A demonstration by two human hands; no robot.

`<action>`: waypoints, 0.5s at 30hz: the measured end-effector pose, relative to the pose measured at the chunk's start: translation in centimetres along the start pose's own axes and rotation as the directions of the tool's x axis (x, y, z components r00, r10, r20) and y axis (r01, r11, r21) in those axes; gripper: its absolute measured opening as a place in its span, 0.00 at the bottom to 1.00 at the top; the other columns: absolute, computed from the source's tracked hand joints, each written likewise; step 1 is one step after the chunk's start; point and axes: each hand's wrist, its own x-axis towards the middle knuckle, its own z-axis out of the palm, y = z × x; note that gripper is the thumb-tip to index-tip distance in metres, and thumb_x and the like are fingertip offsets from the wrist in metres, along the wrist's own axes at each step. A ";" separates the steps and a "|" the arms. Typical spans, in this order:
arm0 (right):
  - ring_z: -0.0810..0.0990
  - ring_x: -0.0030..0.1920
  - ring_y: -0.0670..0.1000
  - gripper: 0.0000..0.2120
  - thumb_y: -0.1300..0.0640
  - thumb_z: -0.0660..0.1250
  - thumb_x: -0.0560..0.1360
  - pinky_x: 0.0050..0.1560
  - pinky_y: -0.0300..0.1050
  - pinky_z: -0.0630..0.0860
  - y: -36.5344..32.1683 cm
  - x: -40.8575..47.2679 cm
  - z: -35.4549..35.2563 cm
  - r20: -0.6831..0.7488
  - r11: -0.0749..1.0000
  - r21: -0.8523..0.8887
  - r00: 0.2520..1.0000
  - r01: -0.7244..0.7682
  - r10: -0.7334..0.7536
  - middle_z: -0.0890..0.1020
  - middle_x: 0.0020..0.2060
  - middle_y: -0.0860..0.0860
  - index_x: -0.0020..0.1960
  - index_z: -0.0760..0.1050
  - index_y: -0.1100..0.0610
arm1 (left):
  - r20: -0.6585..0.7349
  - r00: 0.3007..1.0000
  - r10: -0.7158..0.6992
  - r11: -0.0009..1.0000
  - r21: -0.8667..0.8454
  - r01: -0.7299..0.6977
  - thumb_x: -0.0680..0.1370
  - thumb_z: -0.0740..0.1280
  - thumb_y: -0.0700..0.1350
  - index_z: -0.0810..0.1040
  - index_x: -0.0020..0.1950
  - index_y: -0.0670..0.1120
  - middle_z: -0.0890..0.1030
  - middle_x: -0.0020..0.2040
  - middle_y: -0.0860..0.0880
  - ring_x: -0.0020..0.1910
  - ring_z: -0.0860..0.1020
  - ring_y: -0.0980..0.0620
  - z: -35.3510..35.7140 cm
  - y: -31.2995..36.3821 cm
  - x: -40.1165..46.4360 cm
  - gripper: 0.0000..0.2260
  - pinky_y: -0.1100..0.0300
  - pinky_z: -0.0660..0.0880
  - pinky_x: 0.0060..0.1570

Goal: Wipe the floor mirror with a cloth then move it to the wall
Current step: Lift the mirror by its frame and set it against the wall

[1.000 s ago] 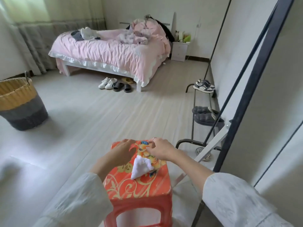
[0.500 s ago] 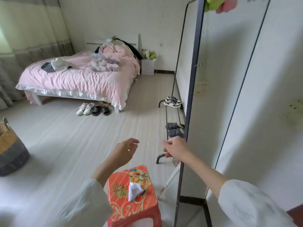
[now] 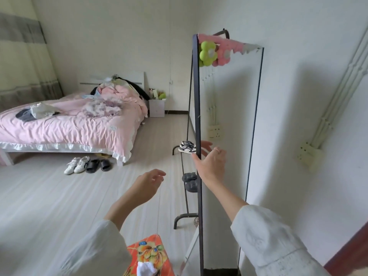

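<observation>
The floor mirror (image 3: 229, 126) stands upright near the wall, its base cut off. The right hand (image 3: 212, 166) is spread at its frame edge, contact unclear; the left hand (image 3: 146, 187) is held relaxed, empty. The cloth (image 3: 145, 268) lies partly cropped on the red stool (image 3: 149, 253).

Black-framed mirror (image 3: 227, 116), green and pink flowers (image 3: 214, 53), red-orange patterned stool (image 3: 148, 253), white cloth (image 3: 146, 269).

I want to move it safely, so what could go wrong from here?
The right hand reaches the floor mirror at its dark left edge only; with a one-sided grip the tall frame might tip. The shoe rack and red stool stand close and could be struck. The cloth lies on the stool, unused.
</observation>
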 end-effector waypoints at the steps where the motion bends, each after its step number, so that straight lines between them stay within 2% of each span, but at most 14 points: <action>1: 0.69 0.62 0.57 0.29 0.44 0.67 0.71 0.52 0.50 0.75 -0.3 0.2 0.4 -0.013 1.000 0.010 1.000 0.001 -0.001 0.67 0.60 0.55 0.63 0.65 0.61 | -0.003 1.000 0.022 1.000 -0.002 -0.022 0.80 0.57 0.42 0.74 0.61 0.45 0.79 0.57 0.46 0.56 0.77 0.49 -0.2 0.2 0.6 0.12 0.61 0.70 0.53; 6: 0.71 0.58 0.57 0.19 0.49 0.66 0.73 0.50 0.50 0.77 -1.1 0.6 1.2 -0.082 0.998 -0.056 0.996 -0.024 0.019 0.69 0.59 0.55 0.58 0.68 0.58 | 0.052 0.995 0.088 0.996 -0.007 -0.088 0.80 0.57 0.41 0.74 0.60 0.46 0.80 0.55 0.46 0.56 0.77 0.48 0.0 0.1 3.7 0.11 0.60 0.72 0.53; 9: 0.73 0.57 0.58 0.19 0.54 0.66 0.72 0.52 0.49 0.75 -1.0 1.3 1.1 -0.093 0.991 -0.135 0.996 -0.012 -0.001 0.69 0.59 0.55 0.60 0.67 0.59 | 0.117 0.984 0.133 0.991 -0.026 -0.130 0.80 0.56 0.41 0.73 0.61 0.46 0.80 0.56 0.46 0.56 0.77 0.49 0.5 0.3 6.0 0.12 0.60 0.71 0.52; 12: 0.75 0.54 0.58 0.19 0.58 0.66 0.72 0.51 0.48 0.75 -0.8 1.5 0.3 -0.114 0.990 -0.133 0.993 -0.046 0.031 0.70 0.58 0.55 0.60 0.66 0.59 | 0.224 0.954 0.199 0.980 -0.036 -0.196 0.80 0.56 0.41 0.73 0.61 0.44 0.79 0.57 0.44 0.55 0.77 0.48 1.0 0.8 8.2 0.12 0.60 0.72 0.53; 15: 0.77 0.51 0.59 0.16 0.60 0.64 0.73 0.46 0.42 0.69 -0.6 1.4 -0.9 -0.120 0.987 -0.158 0.993 -0.037 0.018 0.70 0.58 0.54 0.59 0.66 0.59 | 0.268 0.931 0.250 0.968 -0.061 -0.242 0.80 0.56 0.42 0.74 0.60 0.46 0.80 0.54 0.44 0.51 0.79 0.46 1.4 1.0 9.6 0.11 0.53 0.76 0.51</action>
